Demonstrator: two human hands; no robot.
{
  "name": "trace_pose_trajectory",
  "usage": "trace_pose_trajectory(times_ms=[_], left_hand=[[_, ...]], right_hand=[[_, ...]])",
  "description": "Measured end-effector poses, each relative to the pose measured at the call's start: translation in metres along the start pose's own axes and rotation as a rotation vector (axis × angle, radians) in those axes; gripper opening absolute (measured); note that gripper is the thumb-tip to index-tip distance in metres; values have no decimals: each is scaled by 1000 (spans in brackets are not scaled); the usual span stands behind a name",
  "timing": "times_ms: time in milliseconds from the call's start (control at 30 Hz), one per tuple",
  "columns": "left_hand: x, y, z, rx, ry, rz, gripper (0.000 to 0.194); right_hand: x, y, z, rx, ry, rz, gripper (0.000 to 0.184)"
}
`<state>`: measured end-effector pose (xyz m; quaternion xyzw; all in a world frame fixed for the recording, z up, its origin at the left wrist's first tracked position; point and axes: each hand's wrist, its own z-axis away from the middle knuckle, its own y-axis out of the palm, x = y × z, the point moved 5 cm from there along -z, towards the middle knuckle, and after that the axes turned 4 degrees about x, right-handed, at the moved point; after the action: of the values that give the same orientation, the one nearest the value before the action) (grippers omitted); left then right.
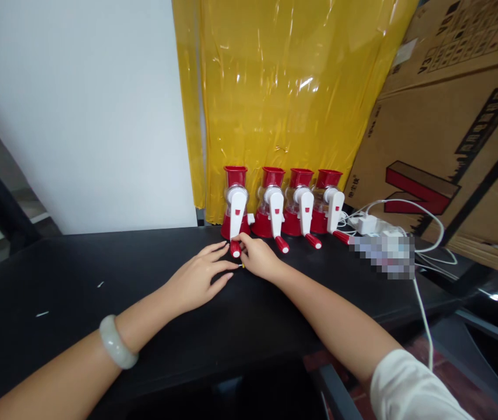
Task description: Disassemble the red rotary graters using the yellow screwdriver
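Several red-and-white rotary graters stand in a row at the back of the black table. My right hand (258,256) is closed at the crank of the leftmost rotary grater (239,211), its fingers curled against the red handle grip (235,249). Just left of that grip, my left hand (198,277) is open, palm down with fingers stretched towards it. A tiny white-and-yellow piece (242,266) shows between the left fingertips and the right hand; its kind is too small to make out. Beside it stand the second grater (275,213), the third (305,211) and the rightmost (333,209).
Yellow plastic sheeting (284,99) and a white panel (86,116) rise behind the black table (152,350). White cables and a plug (366,224) lie at the right, before a large cardboard box (432,134). Two small white scraps (42,314) lie at the left.
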<state>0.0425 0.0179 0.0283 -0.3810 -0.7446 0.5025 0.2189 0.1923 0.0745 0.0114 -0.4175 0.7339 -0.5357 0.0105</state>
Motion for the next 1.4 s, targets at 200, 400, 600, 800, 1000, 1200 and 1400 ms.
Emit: trace_pose_trajectory(times_ms=[200,400,600,800,1000,1200,1400], left_hand=[[23,-14,-7,-212,-180,75,32],[69,-18,-50,-315,-530,286,58],[86,-26,-122,-400,-890,396,101],[80,-17,-161,-466,-947,383,109],[85,-14,-159,-443,-952,286,80],[87,-20,-159,-333,-935,202,67],[96,-27,-158,-223,-856,206,73]], right_hand=[[-3,0,-1,8,73,-1,44],[-13,-5,-3,-54,191,-30,24],[-16,-3,-3,-28,199,-24,22],[-19,-4,-2,-45,172,17,21],[-15,-2,-4,-3,183,54,18],[-11,-3,-4,33,203,74,16],[-12,-3,-4,64,219,86,14]])
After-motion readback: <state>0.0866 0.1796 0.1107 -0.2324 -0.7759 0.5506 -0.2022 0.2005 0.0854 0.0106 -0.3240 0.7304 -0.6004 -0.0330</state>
